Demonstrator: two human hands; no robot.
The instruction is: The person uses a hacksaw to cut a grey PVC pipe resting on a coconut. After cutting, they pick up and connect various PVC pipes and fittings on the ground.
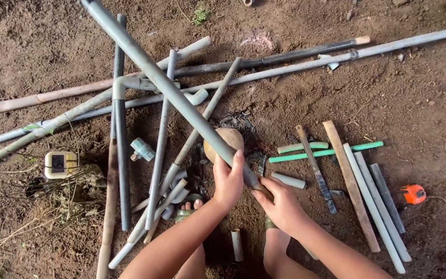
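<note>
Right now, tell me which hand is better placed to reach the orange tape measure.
The right hand, probably. It holds the near end of the long grey pipe on the side where the orange tape measure lies. The left hand grips the pipe farther from it.

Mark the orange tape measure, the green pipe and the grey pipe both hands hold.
orange tape measure point(414, 194), head view, case middle.
green pipe point(326, 152), head view, mid-length.
grey pipe point(171, 90), head view, shaft above the hands.

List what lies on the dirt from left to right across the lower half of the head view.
Small cream box with a dark screen → pale green pipe fitting → left hand → right hand, both on the long grey pipe → green rod → wooden slat → orange tape measure.
</note>
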